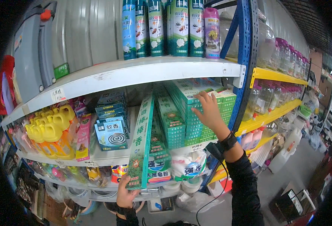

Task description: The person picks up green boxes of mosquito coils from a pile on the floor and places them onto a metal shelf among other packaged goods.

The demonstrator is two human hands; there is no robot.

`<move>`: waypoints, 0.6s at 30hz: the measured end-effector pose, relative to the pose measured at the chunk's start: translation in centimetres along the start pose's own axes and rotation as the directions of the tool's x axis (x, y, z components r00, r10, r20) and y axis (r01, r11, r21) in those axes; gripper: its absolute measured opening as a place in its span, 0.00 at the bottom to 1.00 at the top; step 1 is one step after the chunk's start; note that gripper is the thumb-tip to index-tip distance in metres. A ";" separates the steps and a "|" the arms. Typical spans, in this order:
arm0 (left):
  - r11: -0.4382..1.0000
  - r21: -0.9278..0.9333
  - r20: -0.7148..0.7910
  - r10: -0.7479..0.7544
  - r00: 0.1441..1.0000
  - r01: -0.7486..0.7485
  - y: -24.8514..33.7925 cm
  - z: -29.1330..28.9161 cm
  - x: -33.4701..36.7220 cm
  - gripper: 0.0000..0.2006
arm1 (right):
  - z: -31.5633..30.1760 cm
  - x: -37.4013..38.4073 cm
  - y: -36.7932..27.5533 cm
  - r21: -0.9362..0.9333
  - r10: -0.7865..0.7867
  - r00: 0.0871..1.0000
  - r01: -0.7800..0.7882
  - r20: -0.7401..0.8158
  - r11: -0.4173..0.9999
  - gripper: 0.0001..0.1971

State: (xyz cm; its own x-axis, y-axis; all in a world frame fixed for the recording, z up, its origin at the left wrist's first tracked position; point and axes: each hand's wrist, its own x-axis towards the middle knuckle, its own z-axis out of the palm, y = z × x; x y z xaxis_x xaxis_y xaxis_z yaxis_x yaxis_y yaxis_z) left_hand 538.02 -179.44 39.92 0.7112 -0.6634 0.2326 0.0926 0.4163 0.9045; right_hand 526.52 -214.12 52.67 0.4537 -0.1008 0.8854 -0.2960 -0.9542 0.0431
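Gripping from below at lower centre, the left hand (125, 196) curls its fingers round the bottom end of a long flat green cardboard box (140, 145), stood upright against the white metal shelf (109, 77). It looks light, stiff and smooth. At centre right, the right hand (210, 112) rests spread, holding nothing, on stacked green cartons (188, 113), crisp-edged and glossy.

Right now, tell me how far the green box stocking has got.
Done: stacks of green boxes already fill much of the middle shelf. In hand: the left hand holds a long green box upright; the right hand rests on the stack. Left: that box isn't shelved.
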 end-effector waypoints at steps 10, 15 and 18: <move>0.972 0.216 -0.064 0.105 0.992 -0.089 -0.2 0.6 -1.0 0.16 | 1.2 0.8 -0.8 0.065 -0.052 0.995 0.058 -0.086 0.996 0.14; 0.996 0.087 -0.082 -0.029 0.996 0.036 -0.2 0.7 -1.1 0.17 | 1.0 0.5 0.1 0.186 -0.012 0.996 0.028 -0.085 0.982 0.15; 0.972 0.231 -0.104 -0.005 0.995 0.029 -0.2 0.7 -1.3 0.17 | 0.4 0.8 0.4 0.263 0.017 0.999 -0.025 0.030 0.964 0.16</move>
State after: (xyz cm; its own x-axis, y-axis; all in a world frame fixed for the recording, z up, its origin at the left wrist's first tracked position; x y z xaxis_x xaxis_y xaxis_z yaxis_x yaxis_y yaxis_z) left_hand 536.57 -179.08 39.70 0.7796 -0.5971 0.1892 -0.0502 0.2416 0.9691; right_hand 527.11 -214.71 53.24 0.4735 -0.1259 0.8718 -0.0757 -0.9919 -0.1021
